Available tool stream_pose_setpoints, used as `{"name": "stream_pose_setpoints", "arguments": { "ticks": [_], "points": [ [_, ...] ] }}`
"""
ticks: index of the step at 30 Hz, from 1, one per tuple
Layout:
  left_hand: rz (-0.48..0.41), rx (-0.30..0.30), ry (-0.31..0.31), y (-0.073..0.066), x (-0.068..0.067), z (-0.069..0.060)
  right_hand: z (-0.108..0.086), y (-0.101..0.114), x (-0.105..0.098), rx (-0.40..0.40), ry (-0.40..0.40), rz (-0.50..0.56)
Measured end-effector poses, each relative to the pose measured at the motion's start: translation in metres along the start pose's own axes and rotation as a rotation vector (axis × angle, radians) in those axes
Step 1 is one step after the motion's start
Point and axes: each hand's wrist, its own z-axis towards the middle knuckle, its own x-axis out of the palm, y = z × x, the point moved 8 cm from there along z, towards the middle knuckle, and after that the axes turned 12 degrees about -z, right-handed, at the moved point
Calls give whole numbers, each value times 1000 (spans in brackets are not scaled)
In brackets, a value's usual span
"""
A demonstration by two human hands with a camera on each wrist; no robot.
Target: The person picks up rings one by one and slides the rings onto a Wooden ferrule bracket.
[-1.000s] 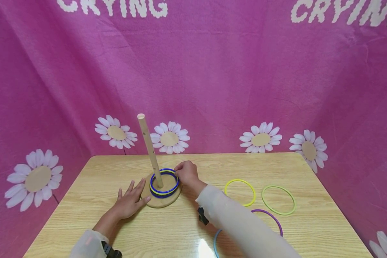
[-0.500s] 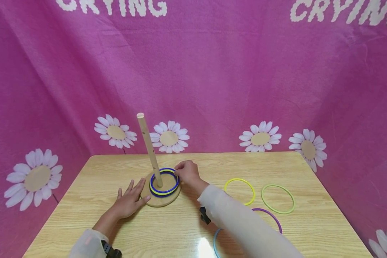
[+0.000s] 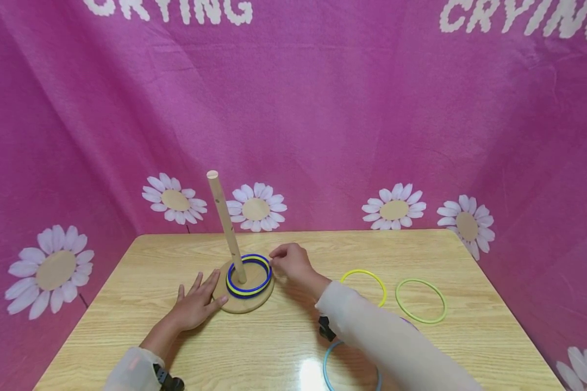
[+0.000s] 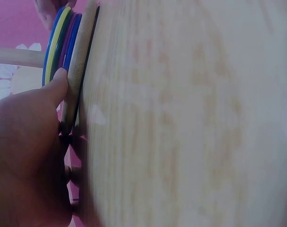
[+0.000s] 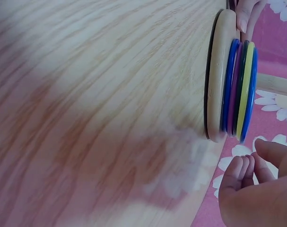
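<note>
An upright wooden post [image 3: 225,217] rises from a round wooden base [image 3: 241,310]. Around it lies a stack of rings, topped by a blue ring [image 5: 251,92] over a yellow ring [image 5: 245,94], with dark green, purple and blue rings lower down. My left hand [image 3: 194,309] rests spread at the base's left side, its thumb [image 4: 57,88] touching the base's edge. Just off the right side of the stack is my right hand [image 3: 295,267]; in the right wrist view this hand [image 5: 259,189] holds nothing, its fingers loosely bent and a gap between them and the rings.
On the right of the table [image 3: 469,358] lie a yellow ring [image 3: 363,271] and a light green ring [image 3: 422,280]. Nearer the front is a light blue ring [image 3: 325,366]. My right sleeve covers most of a purple ring. A pink curtain with daisies stands behind.
My right hand has let go of the top blue ring and moved slightly right, away from the stack. The right forearm has shifted right too, covering more of the purple ring. My left hand stays put.
</note>
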Motion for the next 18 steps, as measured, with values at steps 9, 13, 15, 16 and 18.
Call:
{"name": "stream_pose_setpoints", "arguments": {
  "ticks": [9,13,15,16,18],
  "points": [
    [-24,-3,24,-12,-5,-5,-12,-5,-12,-56,40,0],
    [-26,-3,21,-12,-5,-5,-22,-6,-20,-92,51,17],
    [-32,-2,19,-12,-4,-5,-27,-8,-24,-103,61,23],
    [-32,-1,19,-12,-4,-5,-29,-9,-26,-104,64,24],
    [-29,-7,23,-12,-4,-5,-33,-12,-30,-108,76,22]
  ]
}}
